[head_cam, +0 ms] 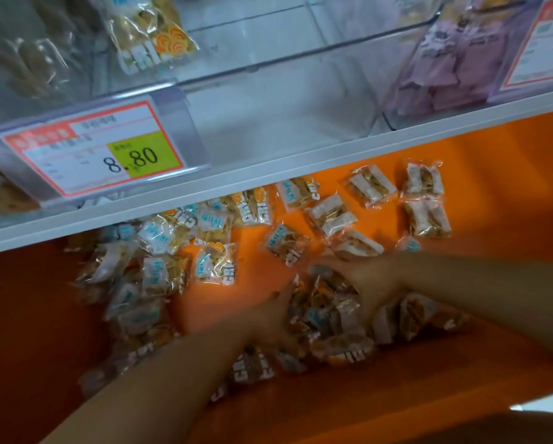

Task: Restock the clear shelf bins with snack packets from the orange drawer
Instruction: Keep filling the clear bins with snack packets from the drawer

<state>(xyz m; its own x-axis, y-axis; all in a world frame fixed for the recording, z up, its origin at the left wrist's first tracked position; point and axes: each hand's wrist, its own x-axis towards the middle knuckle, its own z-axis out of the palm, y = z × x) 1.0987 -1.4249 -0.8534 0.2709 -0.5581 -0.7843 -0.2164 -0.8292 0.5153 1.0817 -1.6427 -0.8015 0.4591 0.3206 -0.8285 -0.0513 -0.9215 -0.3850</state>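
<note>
The orange drawer point(477, 161) lies open below the shelf, with several clear snack packets scattered over its floor. Both of my hands reach into it. My left hand point(273, 315) and my right hand point(369, 280) press in from either side of a heap of snack packets point(326, 318), with the fingers curled around it. Loose packets point(216, 262) lie to the left and further back. Above, the middle clear shelf bin point(278, 100) shows no packets. The left bin holds a packet of the same snack point(153, 33).
A white shelf edge point(268, 177) overhangs the back of the drawer. A price tag reading 8.80 point(92, 149) hangs at the left bin's front. The right bin point(445, 68) holds purple packets, with another price tag point(544, 43) beside it. Motion blur softens the near packets.
</note>
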